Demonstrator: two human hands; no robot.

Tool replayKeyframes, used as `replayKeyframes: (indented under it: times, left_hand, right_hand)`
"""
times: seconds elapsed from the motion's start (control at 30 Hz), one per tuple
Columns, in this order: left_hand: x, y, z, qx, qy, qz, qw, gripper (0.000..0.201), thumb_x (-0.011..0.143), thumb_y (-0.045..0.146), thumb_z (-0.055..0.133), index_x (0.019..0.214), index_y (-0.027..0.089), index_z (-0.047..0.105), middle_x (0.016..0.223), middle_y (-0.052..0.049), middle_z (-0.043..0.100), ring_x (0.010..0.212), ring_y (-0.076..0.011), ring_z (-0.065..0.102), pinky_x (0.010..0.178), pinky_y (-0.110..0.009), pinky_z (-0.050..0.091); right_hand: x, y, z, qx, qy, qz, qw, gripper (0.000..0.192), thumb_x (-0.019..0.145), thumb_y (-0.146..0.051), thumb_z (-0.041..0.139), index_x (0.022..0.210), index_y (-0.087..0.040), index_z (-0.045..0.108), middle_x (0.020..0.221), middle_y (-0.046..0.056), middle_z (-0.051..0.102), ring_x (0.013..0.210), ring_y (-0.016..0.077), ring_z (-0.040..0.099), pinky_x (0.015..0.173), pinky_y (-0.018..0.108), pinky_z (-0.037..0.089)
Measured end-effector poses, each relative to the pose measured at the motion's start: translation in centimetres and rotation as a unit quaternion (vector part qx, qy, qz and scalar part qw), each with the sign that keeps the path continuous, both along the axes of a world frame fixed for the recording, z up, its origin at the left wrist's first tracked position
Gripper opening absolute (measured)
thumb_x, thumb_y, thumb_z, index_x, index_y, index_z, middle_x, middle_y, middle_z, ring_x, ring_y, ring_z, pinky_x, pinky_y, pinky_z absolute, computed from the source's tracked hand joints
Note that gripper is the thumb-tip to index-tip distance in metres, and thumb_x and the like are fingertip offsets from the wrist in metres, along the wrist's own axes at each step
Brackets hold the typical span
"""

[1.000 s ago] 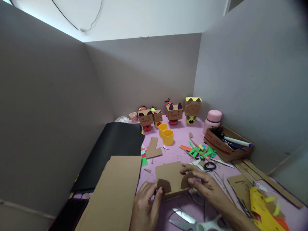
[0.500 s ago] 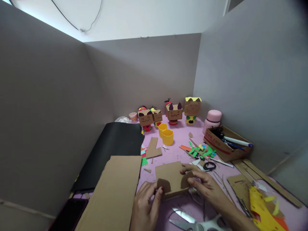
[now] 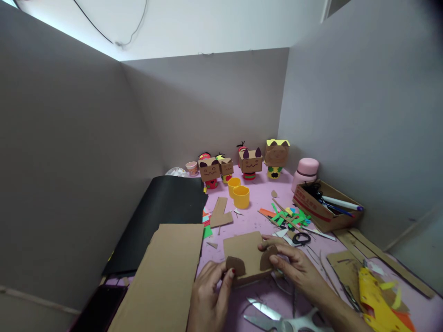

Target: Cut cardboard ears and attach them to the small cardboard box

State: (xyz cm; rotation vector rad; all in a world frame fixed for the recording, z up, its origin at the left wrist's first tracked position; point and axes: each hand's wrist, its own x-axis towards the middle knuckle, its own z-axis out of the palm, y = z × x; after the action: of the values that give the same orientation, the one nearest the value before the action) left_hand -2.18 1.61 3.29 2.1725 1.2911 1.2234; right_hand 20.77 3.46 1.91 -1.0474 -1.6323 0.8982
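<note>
Left hand (image 3: 209, 295): wrist cut off by the bottom edge; fingertips cover the near corner of the cardboard box (image 3: 246, 257).
Right hand (image 3: 297, 269): forearm runs out of frame at the bottom; fingers hide the box's right side.
Scissors (image 3: 277, 318): handles partly cut off by the bottom edge and by the right forearm.
Dark flat object (image 3: 98, 309), bottom left: cropped, identity unclear.
Open carton (image 3: 323, 207): contents beyond a pen too small to tell.
Cardboard figures (image 3: 251, 162): drawn faces too small to read.
</note>
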Motion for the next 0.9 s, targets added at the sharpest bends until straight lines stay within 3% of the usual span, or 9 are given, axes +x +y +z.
replayKeyframes:
  times: [0.9]
  left_hand:
    - [0.05, 0.06, -0.04, 0.005, -0.009, 0.001, 1.0, 0.013, 0.091, 0.019, 0.053, 0.094, 0.023, 0.065, 0.076, 0.001, 0.066, 0.072, -0.0145, 0.063, 0.065, -0.02, 0.049]
  right_hand:
    - [0.02, 0.05, -0.26, -0.013, 0.001, 0.001, 1.0, 0.032, 0.089, -0.049, 0.053, 0.089, -0.024, 0.073, 0.106, 0.01, 0.07, 0.119, 0.0294, 0.054, 0.1, 0.045, 0.043]
